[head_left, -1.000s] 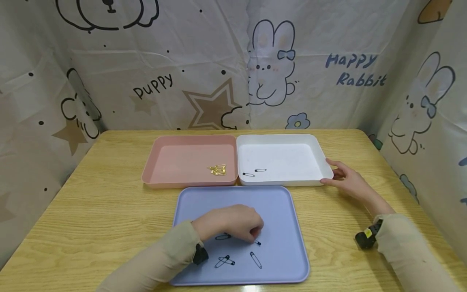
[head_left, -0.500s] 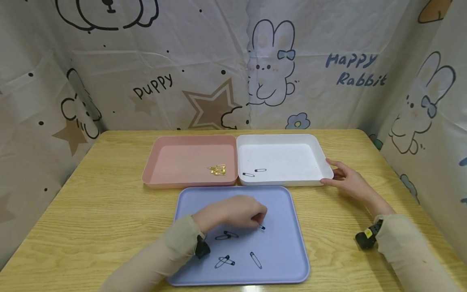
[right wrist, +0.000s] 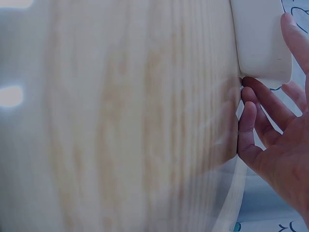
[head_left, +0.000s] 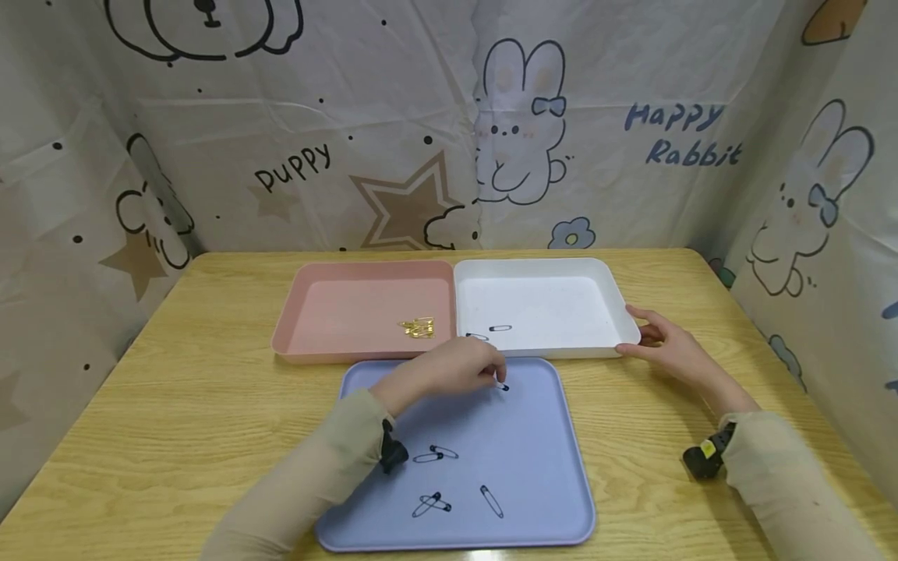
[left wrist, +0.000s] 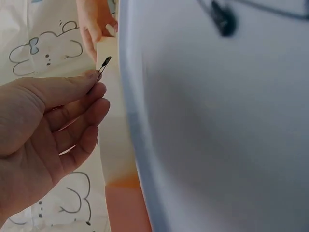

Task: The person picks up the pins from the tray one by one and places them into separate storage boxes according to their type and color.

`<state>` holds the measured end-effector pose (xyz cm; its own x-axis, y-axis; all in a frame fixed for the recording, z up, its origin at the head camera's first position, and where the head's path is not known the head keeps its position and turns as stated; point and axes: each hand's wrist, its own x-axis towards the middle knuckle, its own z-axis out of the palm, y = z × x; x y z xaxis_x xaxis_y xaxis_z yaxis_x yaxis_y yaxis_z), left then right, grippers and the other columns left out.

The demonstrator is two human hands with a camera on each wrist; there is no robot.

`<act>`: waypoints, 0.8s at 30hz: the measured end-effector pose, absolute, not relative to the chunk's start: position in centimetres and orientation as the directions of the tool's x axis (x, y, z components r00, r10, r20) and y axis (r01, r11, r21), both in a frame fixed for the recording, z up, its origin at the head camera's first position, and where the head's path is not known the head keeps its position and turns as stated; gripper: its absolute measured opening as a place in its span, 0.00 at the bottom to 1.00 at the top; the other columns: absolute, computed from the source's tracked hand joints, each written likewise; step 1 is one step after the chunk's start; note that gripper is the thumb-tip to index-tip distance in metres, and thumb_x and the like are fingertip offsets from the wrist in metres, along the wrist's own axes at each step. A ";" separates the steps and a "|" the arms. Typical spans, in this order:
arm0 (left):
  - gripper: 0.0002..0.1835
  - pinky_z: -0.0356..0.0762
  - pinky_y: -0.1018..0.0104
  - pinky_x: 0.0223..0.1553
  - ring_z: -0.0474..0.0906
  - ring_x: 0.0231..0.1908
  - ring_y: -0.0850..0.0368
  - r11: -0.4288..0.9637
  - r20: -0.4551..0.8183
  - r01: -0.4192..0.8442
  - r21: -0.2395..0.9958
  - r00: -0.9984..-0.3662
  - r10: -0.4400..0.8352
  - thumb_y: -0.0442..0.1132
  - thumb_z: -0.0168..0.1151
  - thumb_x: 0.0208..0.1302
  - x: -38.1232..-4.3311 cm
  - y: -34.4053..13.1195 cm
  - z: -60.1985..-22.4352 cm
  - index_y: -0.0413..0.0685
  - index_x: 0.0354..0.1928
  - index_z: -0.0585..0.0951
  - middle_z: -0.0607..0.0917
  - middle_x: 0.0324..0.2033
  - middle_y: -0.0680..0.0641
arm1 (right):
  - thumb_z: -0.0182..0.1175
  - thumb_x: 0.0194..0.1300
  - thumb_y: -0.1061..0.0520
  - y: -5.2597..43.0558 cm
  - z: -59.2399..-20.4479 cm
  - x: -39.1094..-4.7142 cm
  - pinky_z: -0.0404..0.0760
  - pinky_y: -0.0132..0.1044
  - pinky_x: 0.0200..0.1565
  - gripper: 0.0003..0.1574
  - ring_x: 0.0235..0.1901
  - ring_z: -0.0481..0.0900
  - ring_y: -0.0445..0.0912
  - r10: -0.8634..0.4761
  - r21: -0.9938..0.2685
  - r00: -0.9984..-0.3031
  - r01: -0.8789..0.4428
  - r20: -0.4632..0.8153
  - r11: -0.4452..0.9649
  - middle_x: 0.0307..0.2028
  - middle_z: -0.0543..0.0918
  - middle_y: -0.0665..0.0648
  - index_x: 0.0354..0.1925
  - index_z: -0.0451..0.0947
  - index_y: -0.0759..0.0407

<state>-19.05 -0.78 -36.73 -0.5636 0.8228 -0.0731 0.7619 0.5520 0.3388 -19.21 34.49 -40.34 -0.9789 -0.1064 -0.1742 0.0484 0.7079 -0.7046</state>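
Observation:
My left hand pinches a small safety pin with a black head between thumb and index finger. It hangs over the back part of the blue tray, close to the white tray's front wall. Several black-headed safety pins lie on the blue tray: a touching pair, a crossed pair and a single pin. At the front right corner of the white tray, my right hand holds the rim, thumb at the front and fingers at the side. Two safety pins lie inside, one partly hidden by my left hand.
A pink tray stands against the white tray's left side, with a heap of gold safety pins in its front right part. All the trays are on a wooden table. A printed curtain hangs behind and at both sides.
My left hand has lifted one safety pin off the middle of the blue tray and moved away toward the white tray. My right hand has stayed at the white tray's corner.

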 end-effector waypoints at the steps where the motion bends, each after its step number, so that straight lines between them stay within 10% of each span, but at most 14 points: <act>1: 0.03 0.68 0.74 0.33 0.71 0.28 0.65 0.550 -0.062 0.763 0.341 -0.565 0.822 0.37 0.59 0.60 -19.2 -0.8 -36.7 0.52 0.33 0.81 0.78 0.27 0.58 | 0.61 0.52 0.35 34.5 -40.3 -19.2 0.59 0.61 0.56 0.59 0.60 0.62 0.63 -0.106 -0.704 -0.979 0.049 -0.174 0.708 0.59 0.65 0.73 0.71 0.43 0.51; 24: 0.03 0.70 0.72 0.31 0.73 0.30 0.64 0.676 0.058 0.649 0.350 -0.735 0.676 0.41 0.58 0.61 -23.0 0.5 -36.1 0.54 0.34 0.80 0.82 0.32 0.57 | 0.61 0.52 0.35 34.5 -40.4 -19.2 0.60 0.61 0.55 0.59 0.59 0.62 0.63 -0.106 -0.703 -0.979 0.046 -0.171 0.710 0.59 0.65 0.73 0.71 0.43 0.52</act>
